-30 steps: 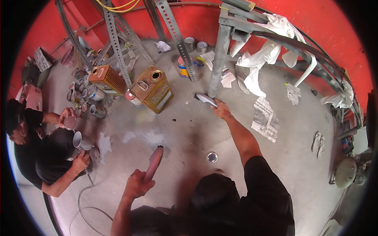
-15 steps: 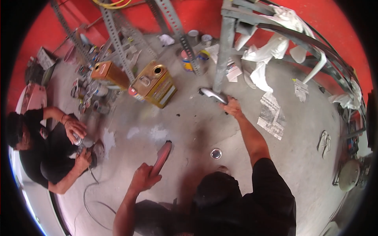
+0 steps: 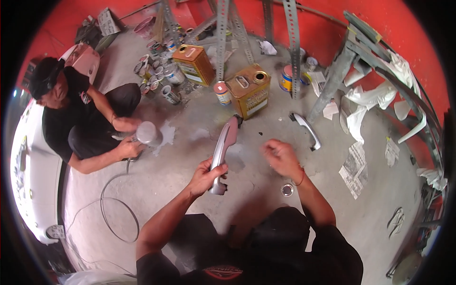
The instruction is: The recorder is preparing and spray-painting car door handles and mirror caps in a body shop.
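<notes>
A silver car door handle stands tilted up in my left hand, which is shut around its lower part. Its side catches a reddish reflection, and black fittings show at both ends. My right hand hovers to the right of it, slightly smeared by motion, fingers loosely bent and apart with nothing visible in them. A second silver door handle lies on the concrete floor beyond my right hand, beside the leg of a grey metal rack. Near my right wrist, a small round metal piece rests on the floor.
At left a co-worker squats, holding a spray gun with a hose looping over the floor. Gold square cans, several paint tins and perforated metal posts stand ahead. Newspaper lies right.
My right hand has let go of the handle on the floor and come back toward the middle. My left hand has raised its handle forward and turned it more upright. The view has shifted left.
</notes>
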A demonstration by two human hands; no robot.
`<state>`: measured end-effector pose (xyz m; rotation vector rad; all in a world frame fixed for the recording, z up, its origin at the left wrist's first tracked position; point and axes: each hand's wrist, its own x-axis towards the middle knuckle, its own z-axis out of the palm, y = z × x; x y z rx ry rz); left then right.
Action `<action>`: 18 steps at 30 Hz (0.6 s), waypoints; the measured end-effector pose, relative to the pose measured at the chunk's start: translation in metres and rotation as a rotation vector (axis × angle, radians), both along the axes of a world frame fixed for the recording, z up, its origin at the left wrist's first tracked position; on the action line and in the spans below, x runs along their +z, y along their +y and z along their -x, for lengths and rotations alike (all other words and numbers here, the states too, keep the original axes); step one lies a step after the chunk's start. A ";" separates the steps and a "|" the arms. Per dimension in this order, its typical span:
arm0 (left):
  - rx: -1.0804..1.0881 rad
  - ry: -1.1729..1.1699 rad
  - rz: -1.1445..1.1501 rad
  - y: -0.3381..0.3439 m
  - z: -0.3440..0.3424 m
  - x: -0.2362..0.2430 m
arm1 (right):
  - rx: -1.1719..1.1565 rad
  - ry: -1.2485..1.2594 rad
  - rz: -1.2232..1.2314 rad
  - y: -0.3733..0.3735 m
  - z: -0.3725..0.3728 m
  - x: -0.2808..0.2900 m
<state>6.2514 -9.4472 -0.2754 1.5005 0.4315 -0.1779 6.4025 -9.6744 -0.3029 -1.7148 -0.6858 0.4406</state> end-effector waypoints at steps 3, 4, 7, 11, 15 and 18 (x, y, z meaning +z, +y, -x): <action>0.099 0.047 0.350 -0.002 0.000 0.011 | 0.163 -0.023 -0.023 0.036 0.020 0.015; 0.154 0.020 0.353 -0.004 0.002 0.011 | 0.189 -0.035 -0.014 0.042 0.026 0.019; 0.094 -0.059 0.517 -0.007 0.002 0.022 | 0.335 0.041 0.022 0.058 0.042 0.027; -0.012 -0.020 0.648 -0.008 0.010 0.019 | 0.320 -0.199 0.060 0.061 0.060 0.010; -0.138 -0.051 0.516 -0.006 0.021 0.030 | 0.208 0.053 -0.035 0.052 0.054 0.002; -0.207 -0.126 0.303 -0.005 0.026 0.021 | 0.150 -0.109 -0.027 0.034 0.043 -0.006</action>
